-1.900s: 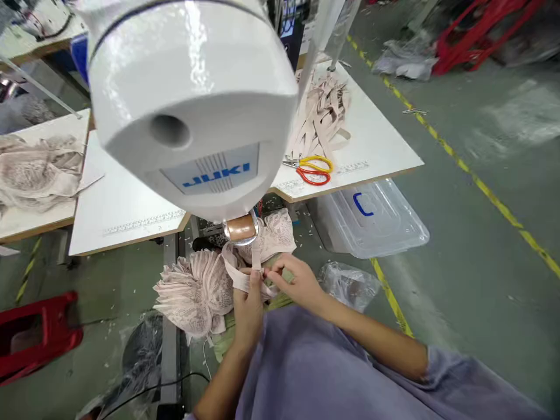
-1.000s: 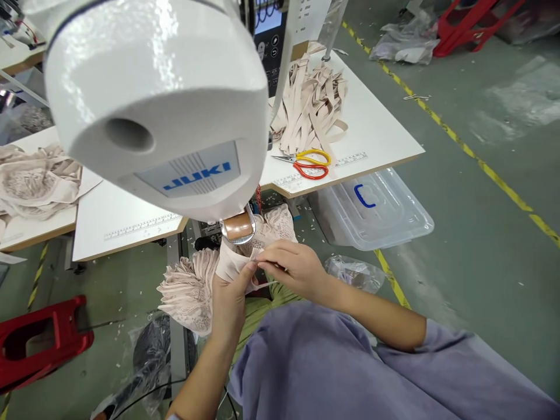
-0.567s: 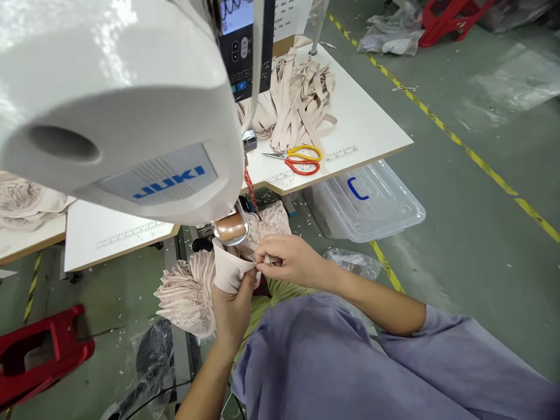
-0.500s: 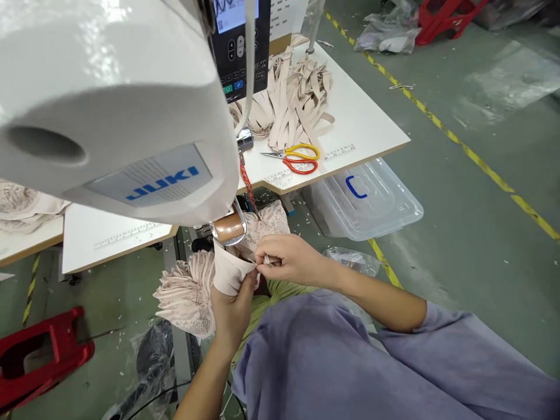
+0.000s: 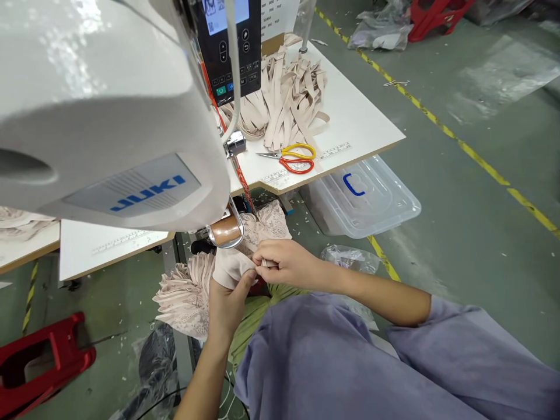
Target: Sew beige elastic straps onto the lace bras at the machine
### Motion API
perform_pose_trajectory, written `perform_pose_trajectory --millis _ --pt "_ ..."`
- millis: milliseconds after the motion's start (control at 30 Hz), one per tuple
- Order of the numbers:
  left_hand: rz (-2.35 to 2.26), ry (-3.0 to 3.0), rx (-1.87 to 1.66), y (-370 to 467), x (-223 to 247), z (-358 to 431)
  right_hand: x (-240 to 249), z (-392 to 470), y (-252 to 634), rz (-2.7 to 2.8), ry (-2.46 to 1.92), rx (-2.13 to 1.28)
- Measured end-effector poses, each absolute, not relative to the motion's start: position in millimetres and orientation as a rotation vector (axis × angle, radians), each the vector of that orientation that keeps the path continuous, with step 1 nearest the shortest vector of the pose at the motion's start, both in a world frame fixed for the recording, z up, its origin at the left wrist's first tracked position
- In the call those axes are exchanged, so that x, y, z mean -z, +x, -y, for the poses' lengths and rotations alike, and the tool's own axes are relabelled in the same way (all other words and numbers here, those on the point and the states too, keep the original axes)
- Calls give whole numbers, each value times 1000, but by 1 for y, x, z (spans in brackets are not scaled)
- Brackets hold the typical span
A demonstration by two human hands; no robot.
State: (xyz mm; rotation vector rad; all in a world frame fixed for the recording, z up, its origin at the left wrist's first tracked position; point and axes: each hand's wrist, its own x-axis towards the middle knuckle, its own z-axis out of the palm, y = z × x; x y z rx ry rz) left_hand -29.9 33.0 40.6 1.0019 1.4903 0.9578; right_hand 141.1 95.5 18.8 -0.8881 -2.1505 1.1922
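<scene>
A pale beige fabric piece [image 5: 230,267] lies just below the front end of the white sewing machine [image 5: 175,134]. My left hand [image 5: 230,300] grips it from below, thumb on top. At its right edge, my right hand [image 5: 284,265] pinches the fabric, fingers closed; a small light bit shows between them. Behind my hands is beige lace fabric [image 5: 269,224]. A gathered stack of beige lace pieces [image 5: 186,294] hangs to the left of my left hand.
Scissors [image 5: 295,158] with yellow and red handles lie on the white table [image 5: 363,122] beside a heap of beige strips [image 5: 293,99]. A lidded clear box [image 5: 376,198] stands under it. A red stool [image 5: 48,361] is at lower left.
The fabric's upper part has folded over and lies lower between my hands. My hands keep their grip, nearly in place. The view has shifted slightly.
</scene>
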Motion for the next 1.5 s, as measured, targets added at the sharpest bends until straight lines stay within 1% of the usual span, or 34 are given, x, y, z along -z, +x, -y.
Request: perform_pose_trajectory --millis 100,200,267,400,533,633,733,933,1033,1133,1267,1333,1400,1500 --pt "-1561 1103 -986 -31 -42 -34 -20 -100 143 2131 -908 -1251" --pt "-1611 1168 -934 -34 -44 -35 -22 -109 151 2046 -910 -1513" --pt "-1596 1170 -877 -38 -45 -37 -24 -113 156 1991 -971 -1610" --pt "-1532 1168 -811 -41 -48 -40 -34 -114 161 2068 -1094 -1433" --pt "-1483 1195 -840 -36 -57 -42 -47 -110 160 2238 -1010 -1277" --pt "-1461 1204 -851 -30 -63 -43 -52 -109 159 2307 -966 -1241" --pt "-1493 1187 -842 -30 -66 -42 -53 -113 158 2305 -956 -1310" --pt "-1497 1197 -817 -37 -64 -41 -48 -127 159 2172 -951 -1611" --pt "-1458 1176 -799 -39 -64 -44 -46 -130 158 2198 -901 -1629" --pt "-1384 1109 -783 -40 -64 -49 -47 -129 156 2181 -961 -1689" --pt "-1333 967 -805 -39 -60 -54 -45 -126 154 1909 -1097 -2003" --pt "-1354 916 -855 -38 -56 -55 -44 -125 154 1766 -1113 -2099" --pt "-1386 876 -925 -35 -54 -55 -43 -123 153 1720 -1126 -2065" --pt "-1396 824 -1001 -28 -52 -55 -44 -120 152 1767 -1138 -1919"
